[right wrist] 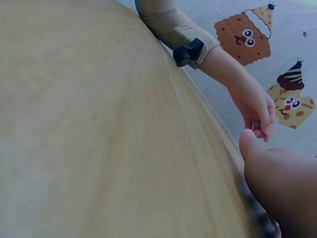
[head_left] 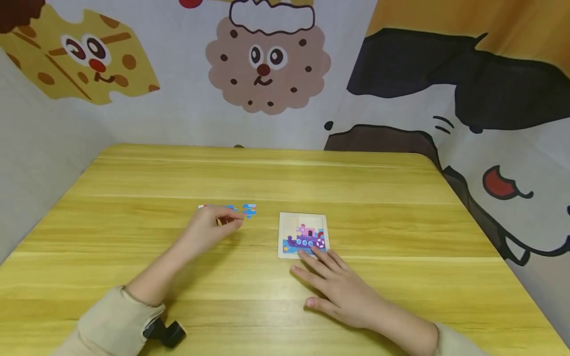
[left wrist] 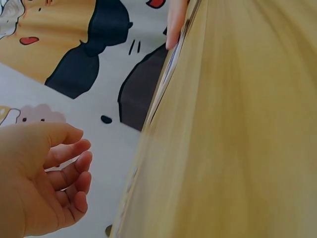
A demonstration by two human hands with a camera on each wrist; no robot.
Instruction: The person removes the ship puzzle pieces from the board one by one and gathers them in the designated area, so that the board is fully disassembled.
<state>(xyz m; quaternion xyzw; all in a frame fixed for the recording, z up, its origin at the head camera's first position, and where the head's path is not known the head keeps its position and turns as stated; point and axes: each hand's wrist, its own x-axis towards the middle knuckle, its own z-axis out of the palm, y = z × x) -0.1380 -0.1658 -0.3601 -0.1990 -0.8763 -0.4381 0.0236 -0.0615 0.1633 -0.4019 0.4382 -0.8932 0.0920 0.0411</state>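
Observation:
A square jigsaw puzzle board (head_left: 281, 237) with a pale frame lies on the table, its purple and pink boat picture partly filled in. My right hand (head_left: 345, 289) spreads its fingers at the board's near edge, some fingertips resting on the picture. To the left, my left hand (head_left: 209, 230) hovers beside the loose puzzle pieces (head_left: 249, 211). Its fingers bend loosely, and in the left wrist view the left hand (left wrist: 49, 178) has a gap between thumb and fingers with nothing in it. The left hand hides some of the pieces behind it.
The wooden table (head_left: 401, 207) extends around both hands. Behind it hangs a cloth (head_left: 178, 123) printed with cartoon figures. A black device (head_left: 165, 333) is strapped at the left sleeve.

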